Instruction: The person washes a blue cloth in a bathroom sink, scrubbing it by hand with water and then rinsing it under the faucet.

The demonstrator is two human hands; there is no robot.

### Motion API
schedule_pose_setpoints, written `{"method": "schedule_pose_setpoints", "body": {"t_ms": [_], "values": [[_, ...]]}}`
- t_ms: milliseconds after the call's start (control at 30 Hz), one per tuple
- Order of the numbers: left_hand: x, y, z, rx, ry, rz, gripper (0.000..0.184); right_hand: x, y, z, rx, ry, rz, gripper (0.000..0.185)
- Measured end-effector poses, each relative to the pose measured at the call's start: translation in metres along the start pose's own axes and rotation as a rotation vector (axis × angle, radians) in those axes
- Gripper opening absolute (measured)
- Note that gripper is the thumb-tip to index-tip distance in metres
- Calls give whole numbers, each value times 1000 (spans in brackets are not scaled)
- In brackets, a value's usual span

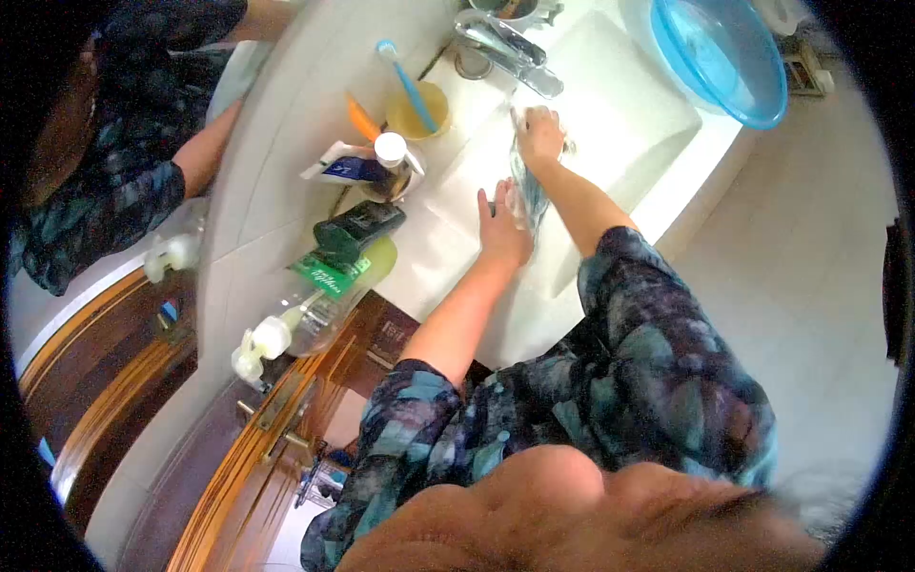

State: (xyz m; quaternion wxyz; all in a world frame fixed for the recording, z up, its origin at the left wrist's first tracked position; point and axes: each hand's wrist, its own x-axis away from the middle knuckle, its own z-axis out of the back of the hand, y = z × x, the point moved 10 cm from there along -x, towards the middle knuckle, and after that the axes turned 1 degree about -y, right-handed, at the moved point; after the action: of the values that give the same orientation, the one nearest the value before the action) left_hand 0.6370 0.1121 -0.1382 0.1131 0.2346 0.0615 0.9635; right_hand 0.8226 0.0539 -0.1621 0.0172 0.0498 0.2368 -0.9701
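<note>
In the white sink (610,105) lies a wet, bluish-grey cloth (530,186) with whitish, foam-like patches, stretched between my two hands. My right hand (540,136) is closed around its upper end, close under the faucet (510,52). Lower down, my left hand (503,229) grips the cloth along its side, thumb and some fingers extended. Part of its fingers is hidden by the cloth. A small dark spot shows between the left fingers; I cannot tell what it is.
Left of the sink stand a yellow cup (434,110) with a blue toothbrush (408,88), a white-capped bottle (390,153), a dark green container (358,231) and a clear pump bottle (315,310). A blue basin (774,100) sits at upper right. A mirror (214,143) borders the left.
</note>
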Motion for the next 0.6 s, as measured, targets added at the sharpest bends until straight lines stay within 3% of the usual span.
{"method": "schedule_pose_setpoints", "body": {"t_ms": [67,100,133,167,233,300,333,367,433,533,600], "values": [[1,-3,-18,-2,-2,1,58,57,20,-13,-82,-130,-223,33],[1,-5,-23,-4,-3,2,57,75,18,-29,-102,-314,-88,40],[4,-7,-20,-136,-190,14,56,100,7,-23,-230,-376,-105,40],[5,-10,-17,-105,-187,18,56,132,-5,-32,-85,-379,172,35],[7,-14,-14,-43,-183,24,56,141,-20,-16,-109,-303,311,34],[7,-14,-13,-52,-13,23,59,91,-16,-30,-69,-253,270,30],[9,-11,-11,-108,18,29,63,58,-23,-20,-55,-307,156,25],[11,-8,-11,-165,50,35,67,42,-15,-17,-15,-177,-35,25],[12,-10,-10,-117,35,32,71,32,-28,1,-32,-56,37,32],[17,-6,-12,-62,85,53,76,70,-46,15,7,-337,224,37],[12,-7,-6,83,138,107,78,77,-38,2,-50,-449,534,38]]}}
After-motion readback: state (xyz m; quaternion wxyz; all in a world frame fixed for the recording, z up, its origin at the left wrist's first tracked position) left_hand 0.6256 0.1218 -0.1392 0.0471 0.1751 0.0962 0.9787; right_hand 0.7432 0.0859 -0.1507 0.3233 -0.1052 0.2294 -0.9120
